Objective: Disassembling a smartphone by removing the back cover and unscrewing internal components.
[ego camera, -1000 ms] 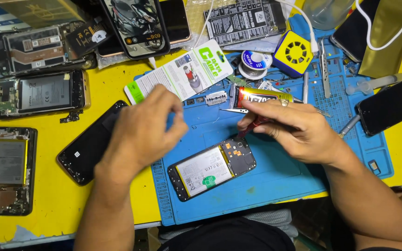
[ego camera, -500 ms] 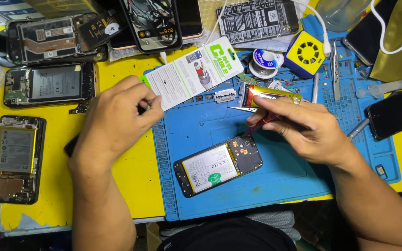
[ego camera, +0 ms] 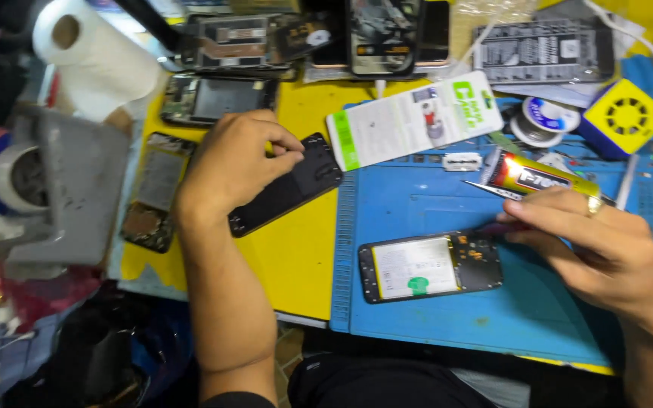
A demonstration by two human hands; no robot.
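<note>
My left hand (ego camera: 236, 162) pinches the upper edge of a black phone back cover (ego camera: 296, 189) that lies slanted on the yellow table top (ego camera: 296, 264). My right hand (ego camera: 595, 245) is closed round a yellow and red glue tube (ego camera: 534, 177), whose thin nozzle points left over the blue work mat (ego camera: 432, 196). Just below and left of that hand, an opened phone (ego camera: 428, 266) lies flat on the mat, showing its pale battery and dark board. The right fingertips hover at the phone's upper right corner.
A white and green card package (ego camera: 417, 121), a razor blade (ego camera: 462, 160), a solder spool (ego camera: 546, 117) and a yellow cube device (ego camera: 623, 117) sit behind the mat. Several stripped phones (ego camera: 213, 98) lie at the back left. A paper roll (ego camera: 96, 60) and grey stand (ego camera: 77, 196) crowd the left.
My left hand has shifted left off the mat's edge and now grips the black cover by its top. The view has swung left. The right hand stays by the opened phone.
</note>
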